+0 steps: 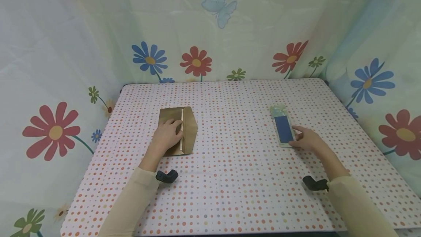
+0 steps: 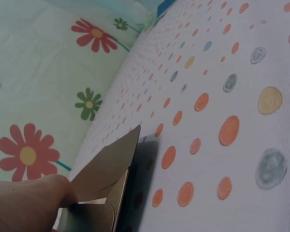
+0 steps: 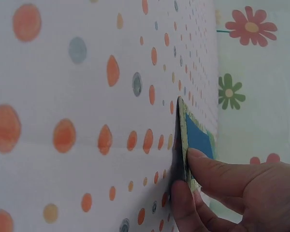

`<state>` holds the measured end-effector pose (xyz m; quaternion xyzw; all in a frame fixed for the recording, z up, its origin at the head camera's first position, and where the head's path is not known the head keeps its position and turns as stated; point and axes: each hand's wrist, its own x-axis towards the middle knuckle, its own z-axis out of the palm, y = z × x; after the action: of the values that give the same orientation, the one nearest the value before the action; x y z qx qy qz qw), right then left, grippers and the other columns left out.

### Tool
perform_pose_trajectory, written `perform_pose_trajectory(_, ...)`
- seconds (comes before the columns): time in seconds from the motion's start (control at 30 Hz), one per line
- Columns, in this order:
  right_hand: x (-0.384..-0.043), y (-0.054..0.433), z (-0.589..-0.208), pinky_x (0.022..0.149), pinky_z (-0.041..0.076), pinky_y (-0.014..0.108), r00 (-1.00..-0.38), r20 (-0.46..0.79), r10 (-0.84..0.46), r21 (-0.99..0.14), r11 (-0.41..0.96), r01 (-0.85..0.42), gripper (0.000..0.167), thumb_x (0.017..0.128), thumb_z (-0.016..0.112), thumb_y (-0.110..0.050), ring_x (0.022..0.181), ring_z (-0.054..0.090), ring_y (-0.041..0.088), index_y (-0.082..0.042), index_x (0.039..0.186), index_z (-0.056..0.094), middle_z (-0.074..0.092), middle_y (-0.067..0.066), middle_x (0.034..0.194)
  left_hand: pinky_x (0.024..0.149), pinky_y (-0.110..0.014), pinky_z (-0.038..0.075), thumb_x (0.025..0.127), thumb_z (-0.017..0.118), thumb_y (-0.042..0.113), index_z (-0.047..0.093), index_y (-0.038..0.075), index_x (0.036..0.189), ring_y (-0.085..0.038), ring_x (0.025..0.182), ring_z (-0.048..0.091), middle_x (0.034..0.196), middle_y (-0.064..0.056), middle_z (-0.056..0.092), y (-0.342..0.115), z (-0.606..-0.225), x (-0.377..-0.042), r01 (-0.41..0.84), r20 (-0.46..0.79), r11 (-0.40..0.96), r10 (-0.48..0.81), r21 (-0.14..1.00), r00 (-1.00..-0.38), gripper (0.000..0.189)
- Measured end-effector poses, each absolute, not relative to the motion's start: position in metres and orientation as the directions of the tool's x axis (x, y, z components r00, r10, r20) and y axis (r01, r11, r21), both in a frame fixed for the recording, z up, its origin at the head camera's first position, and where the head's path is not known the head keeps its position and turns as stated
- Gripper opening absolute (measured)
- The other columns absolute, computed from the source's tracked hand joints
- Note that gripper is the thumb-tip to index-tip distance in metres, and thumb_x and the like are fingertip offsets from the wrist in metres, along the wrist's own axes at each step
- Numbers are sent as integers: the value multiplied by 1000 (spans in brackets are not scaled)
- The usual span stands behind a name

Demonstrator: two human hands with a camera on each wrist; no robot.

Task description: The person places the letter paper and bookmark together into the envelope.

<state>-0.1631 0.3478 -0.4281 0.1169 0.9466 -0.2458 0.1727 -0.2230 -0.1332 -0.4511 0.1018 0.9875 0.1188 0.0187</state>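
Observation:
A gold-brown envelope point(image 1: 171, 113) lies at the left of the table, its pointed flap point(image 1: 190, 131) folded out to the right. A pale strip shows along its mouth. My left hand point(image 1: 167, 134) lies over the envelope and grips the mouth's edge with bent fingers; in the left wrist view the mouth gapes beside a bent digit point(image 2: 63, 189). To the right is a flat rectangular card point(image 1: 283, 129), pale green and patterned at its border, with a dark blue panel. My right hand point(image 1: 307, 138) pinches its near right edge, thumb point(image 3: 217, 169) on the face and fingers underneath.
A white cloth with coloured dots covers the table point(image 1: 227, 178). Flower-printed curtains point(image 1: 243, 36) stand along the back and both sides. A black wrist mount point(image 1: 167, 176) sits at the left cuff, and another mount point(image 1: 315, 183) at the right cuff.

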Motion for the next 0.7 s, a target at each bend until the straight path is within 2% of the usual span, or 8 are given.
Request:
perform_pose_trajectory(0.13,-161,346,-430,77,48,45,-917,-375,132,-438,847,301,83,84,69,-21,96,52,37,8,145,22,53,28,111,98,-58,43,92,48,36,50,23,138,-45,129,42,143,-14,46,-133,-452,-223,197,-14,951,207,236,-978,48)
perform_pose_trajectory(0.4,-162,342,-430,70,42,35,-932,-346,108,-451,852,266,80,84,69,-19,83,51,24,10,144,24,54,14,91,98,-58,43,92,48,37,50,23,138,-45,129,43,143,-14,46,-133,-452,-224,193,-22,951,205,243,-979,48)
perform_pose_trajectory(0.7,-164,338,-431,71,47,36,-927,-359,111,-462,842,279,82,84,70,-20,85,57,26,8,145,24,56,21,103,100,-58,42,92,48,35,50,23,139,-46,129,42,143,-15,46,-133,-450,-223,195,-27,947,209,257,-978,48)
